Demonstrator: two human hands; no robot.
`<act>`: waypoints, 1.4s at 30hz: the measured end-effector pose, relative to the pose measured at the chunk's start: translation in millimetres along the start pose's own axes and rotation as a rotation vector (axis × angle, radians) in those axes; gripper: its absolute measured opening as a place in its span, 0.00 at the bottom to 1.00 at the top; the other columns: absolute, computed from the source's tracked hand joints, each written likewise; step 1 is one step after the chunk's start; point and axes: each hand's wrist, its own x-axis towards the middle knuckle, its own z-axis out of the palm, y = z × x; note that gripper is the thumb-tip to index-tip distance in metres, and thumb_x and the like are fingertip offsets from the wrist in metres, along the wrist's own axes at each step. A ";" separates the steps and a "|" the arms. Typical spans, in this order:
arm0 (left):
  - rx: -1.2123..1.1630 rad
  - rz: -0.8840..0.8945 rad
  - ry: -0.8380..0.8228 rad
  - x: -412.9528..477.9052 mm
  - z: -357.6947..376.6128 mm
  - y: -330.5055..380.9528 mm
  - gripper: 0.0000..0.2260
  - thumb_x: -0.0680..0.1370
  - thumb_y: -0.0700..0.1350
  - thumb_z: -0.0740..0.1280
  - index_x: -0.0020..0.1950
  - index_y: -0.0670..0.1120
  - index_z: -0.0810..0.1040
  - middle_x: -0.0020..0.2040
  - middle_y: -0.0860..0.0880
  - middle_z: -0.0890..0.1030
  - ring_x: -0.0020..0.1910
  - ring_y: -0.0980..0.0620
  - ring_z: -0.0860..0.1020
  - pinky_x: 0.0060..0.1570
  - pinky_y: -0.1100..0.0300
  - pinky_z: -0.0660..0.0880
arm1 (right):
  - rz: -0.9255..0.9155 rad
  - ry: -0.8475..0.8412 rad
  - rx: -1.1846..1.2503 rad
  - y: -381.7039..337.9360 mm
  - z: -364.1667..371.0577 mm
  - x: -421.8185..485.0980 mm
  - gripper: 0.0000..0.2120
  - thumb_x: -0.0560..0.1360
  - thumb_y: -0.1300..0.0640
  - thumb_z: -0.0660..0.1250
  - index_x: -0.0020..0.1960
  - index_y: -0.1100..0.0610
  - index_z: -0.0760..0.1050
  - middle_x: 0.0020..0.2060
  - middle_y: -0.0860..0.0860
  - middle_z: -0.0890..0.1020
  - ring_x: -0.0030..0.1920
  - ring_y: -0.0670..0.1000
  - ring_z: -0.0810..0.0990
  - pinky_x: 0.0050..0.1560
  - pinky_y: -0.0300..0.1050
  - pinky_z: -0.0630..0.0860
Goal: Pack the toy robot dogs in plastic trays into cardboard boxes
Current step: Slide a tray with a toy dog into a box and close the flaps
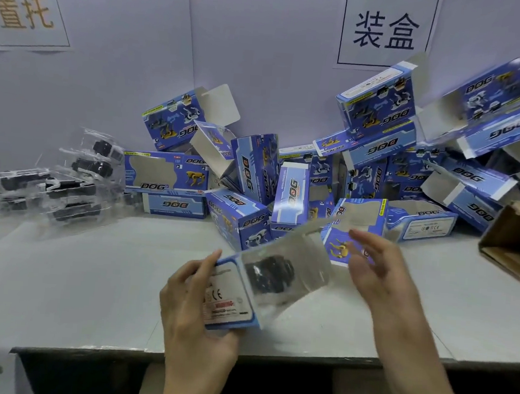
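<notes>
Toy robot dog (269, 273), black, in clear plastic tray (302, 259), sits in open end of blue cardboard box (229, 297), lower centre of frame, over grey table (90, 276). Grips box with left hand (194, 309), fingers curled round printed end. Hovers right hand (377, 268) just beside tray, fingers loosely spread, holding nothing. Heaped boxes (316, 176) across upper right.
</notes>
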 end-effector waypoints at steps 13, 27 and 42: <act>-0.579 -0.569 0.085 1.3 10.3 25.5 0.39 0.54 0.58 0.78 0.63 0.67 0.68 0.54 0.68 0.76 0.53 0.73 0.75 0.46 0.71 0.75 | -0.013 0.330 0.061 5.7 -26.1 6.3 0.13 0.79 0.64 0.64 0.46 0.48 0.81 0.47 0.46 0.85 0.55 0.58 0.82 0.45 0.38 0.79; -0.615 -0.598 -0.094 -3.0 28.9 20.9 0.33 0.64 0.57 0.73 0.65 0.72 0.63 0.63 0.67 0.70 0.58 0.67 0.72 0.38 0.80 0.71 | -0.423 -0.094 -0.278 -95.7 25.7 67.9 0.12 0.77 0.52 0.63 0.37 0.55 0.77 0.31 0.49 0.81 0.33 0.47 0.79 0.37 0.40 0.75; -0.595 -0.519 -0.179 1.6 15.2 5.3 0.34 0.65 0.62 0.78 0.67 0.72 0.66 0.67 0.66 0.73 0.64 0.69 0.71 0.57 0.71 0.70 | -0.030 -0.892 -0.779 -16.5 67.4 121.4 0.19 0.82 0.49 0.62 0.44 0.64 0.78 0.31 0.50 0.72 0.31 0.46 0.67 0.35 0.40 0.64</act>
